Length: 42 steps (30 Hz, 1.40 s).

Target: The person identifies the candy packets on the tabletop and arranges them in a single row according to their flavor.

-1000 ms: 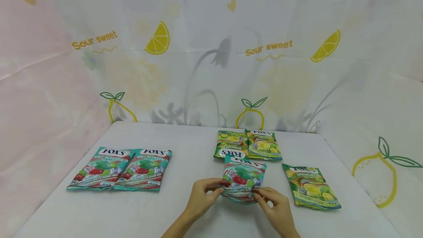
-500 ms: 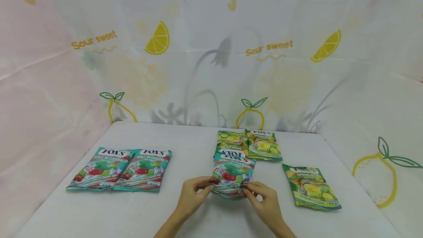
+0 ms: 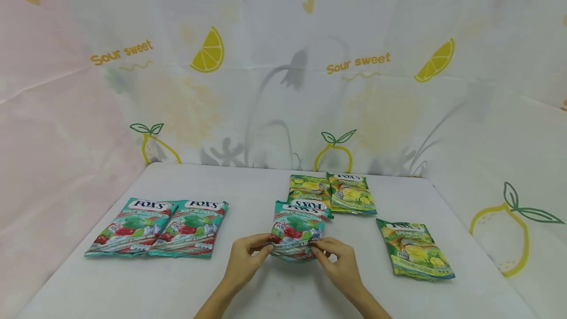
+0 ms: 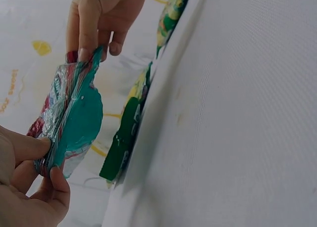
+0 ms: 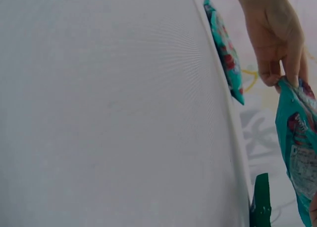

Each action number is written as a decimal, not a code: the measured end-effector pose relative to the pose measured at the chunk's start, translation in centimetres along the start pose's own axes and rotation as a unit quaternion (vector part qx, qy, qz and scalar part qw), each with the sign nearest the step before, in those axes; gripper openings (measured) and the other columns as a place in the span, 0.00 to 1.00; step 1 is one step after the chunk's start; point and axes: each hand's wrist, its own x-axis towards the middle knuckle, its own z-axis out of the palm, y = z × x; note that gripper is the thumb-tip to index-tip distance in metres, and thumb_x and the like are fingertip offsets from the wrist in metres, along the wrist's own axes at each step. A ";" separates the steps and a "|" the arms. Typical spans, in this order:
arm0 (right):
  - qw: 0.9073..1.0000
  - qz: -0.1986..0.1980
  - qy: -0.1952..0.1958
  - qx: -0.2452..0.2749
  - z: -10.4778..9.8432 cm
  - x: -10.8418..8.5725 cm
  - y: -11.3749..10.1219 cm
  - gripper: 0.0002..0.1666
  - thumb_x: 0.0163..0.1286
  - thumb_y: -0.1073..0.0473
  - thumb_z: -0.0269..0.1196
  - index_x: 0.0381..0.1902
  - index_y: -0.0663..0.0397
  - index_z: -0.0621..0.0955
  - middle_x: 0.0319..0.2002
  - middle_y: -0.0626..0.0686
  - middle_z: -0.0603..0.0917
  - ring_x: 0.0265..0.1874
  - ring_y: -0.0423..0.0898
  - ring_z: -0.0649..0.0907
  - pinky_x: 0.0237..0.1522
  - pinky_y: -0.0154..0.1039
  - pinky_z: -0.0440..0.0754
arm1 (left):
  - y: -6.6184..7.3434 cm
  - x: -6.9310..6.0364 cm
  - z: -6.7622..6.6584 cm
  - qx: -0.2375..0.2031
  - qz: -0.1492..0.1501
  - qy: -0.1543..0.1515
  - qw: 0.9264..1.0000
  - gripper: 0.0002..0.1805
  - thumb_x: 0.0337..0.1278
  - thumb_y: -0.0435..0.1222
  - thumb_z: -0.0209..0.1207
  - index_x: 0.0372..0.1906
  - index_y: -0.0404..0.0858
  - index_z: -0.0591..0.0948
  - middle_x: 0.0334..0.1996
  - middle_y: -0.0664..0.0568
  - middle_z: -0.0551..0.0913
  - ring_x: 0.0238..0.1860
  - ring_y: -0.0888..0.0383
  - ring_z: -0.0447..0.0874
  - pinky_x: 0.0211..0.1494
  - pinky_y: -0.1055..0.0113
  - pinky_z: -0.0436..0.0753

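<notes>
A teal Mint Blossom candy bag is held up off the table between both hands. The left hand pinches its left edge, and the right hand pinches its right edge. In the left wrist view the bag is seen from its side, with the left hand at its lower end and the right hand at its upper end. The right wrist view shows the bag's teal back below the left hand; only a bit of the right hand shows there.
Two Mint Blossom bags lie side by side at the left of the white table. Two green Spring Tea bags lie at the back, the left one partly covered from view. Another Spring Tea bag lies at the right.
Both hands have moved to the left with the held teal bag, past the front of the left back green bag. The bags on the table have stayed in place.
</notes>
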 end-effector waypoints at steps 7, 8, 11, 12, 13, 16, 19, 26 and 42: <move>1.000 -0.015 -0.010 0.009 1.3 0.2 2.0 0.09 0.49 0.80 0.65 0.30 0.70 0.85 0.25 0.57 0.84 0.23 0.35 0.77 0.22 0.32 0.77 | -0.2 0.1 -0.7 0.000 -0.005 0.025 1.000 0.11 0.49 0.22 0.62 0.41 0.24 0.82 0.40 0.38 0.85 0.38 0.56 0.84 0.43 0.72 0.81; 1.000 -0.015 -0.011 0.011 1.4 0.1 2.4 0.09 0.50 0.79 0.66 0.31 0.69 0.85 0.26 0.56 0.85 0.23 0.34 0.77 0.22 0.31 0.77 | -0.2 0.1 -0.8 -0.001 -0.004 0.028 1.000 0.11 0.49 0.22 0.62 0.41 0.24 0.82 0.40 0.38 0.85 0.38 0.57 0.84 0.43 0.72 0.81; 0.999 -0.021 -0.015 0.018 1.7 0.3 2.6 0.09 0.50 0.79 0.66 0.31 0.69 0.85 0.26 0.56 0.85 0.23 0.36 0.77 0.22 0.31 0.77 | -0.4 0.1 -0.9 -0.002 -0.007 0.036 0.999 0.11 0.48 0.21 0.62 0.41 0.24 0.82 0.40 0.38 0.85 0.38 0.56 0.84 0.43 0.72 0.81; 0.999 -0.024 -0.016 0.017 1.6 0.4 2.1 0.09 0.50 0.79 0.66 0.31 0.70 0.85 0.26 0.56 0.85 0.23 0.37 0.77 0.22 0.31 0.77 | -0.4 0.1 -1.0 -0.001 -0.009 0.038 0.999 0.11 0.48 0.21 0.62 0.40 0.24 0.82 0.40 0.38 0.85 0.38 0.55 0.84 0.43 0.72 0.81; 0.999 -0.026 -0.018 0.017 1.6 0.6 1.6 0.09 0.49 0.80 0.66 0.30 0.71 0.85 0.26 0.56 0.85 0.23 0.38 0.78 0.22 0.31 0.77 | -0.4 0.1 -1.1 0.001 -0.011 0.040 0.999 0.11 0.48 0.21 0.62 0.40 0.24 0.83 0.40 0.39 0.85 0.38 0.55 0.84 0.43 0.72 0.81; 0.999 -0.027 -0.024 0.015 1.6 1.2 0.0 0.08 0.48 0.82 0.64 0.29 0.74 0.84 0.25 0.58 0.84 0.22 0.40 0.78 0.22 0.31 0.77 | -0.6 0.2 -1.4 0.011 -0.014 0.044 0.999 0.11 0.48 0.21 0.62 0.40 0.25 0.83 0.40 0.40 0.85 0.38 0.53 0.84 0.42 0.71 0.81; 0.999 -0.019 -0.029 0.022 1.9 1.4 -0.5 0.09 0.48 0.83 0.63 0.29 0.75 0.83 0.25 0.59 0.84 0.22 0.40 0.78 0.22 0.32 0.77 | -0.8 0.2 -1.8 0.018 -0.012 0.047 0.999 0.11 0.48 0.21 0.62 0.41 0.24 0.83 0.39 0.39 0.85 0.37 0.52 0.85 0.41 0.71 0.81; 0.999 -0.010 -0.019 0.034 3.2 1.6 -0.6 0.09 0.48 0.83 0.63 0.29 0.75 0.83 0.24 0.60 0.84 0.20 0.42 0.77 0.21 0.32 0.76 | -1.1 0.5 -2.9 0.048 -0.014 0.036 0.998 0.12 0.50 0.23 0.62 0.43 0.24 0.82 0.40 0.37 0.85 0.38 0.47 0.84 0.42 0.71 0.81; 0.997 0.017 -0.052 0.046 4.9 2.3 -0.2 0.07 0.51 0.80 0.63 0.31 0.77 0.83 0.24 0.64 0.83 0.20 0.51 0.77 0.23 0.32 0.77 | -1.8 0.8 -4.3 0.098 -0.026 0.049 0.994 0.13 0.50 0.22 0.61 0.43 0.23 0.81 0.40 0.35 0.84 0.38 0.45 0.85 0.40 0.71 0.81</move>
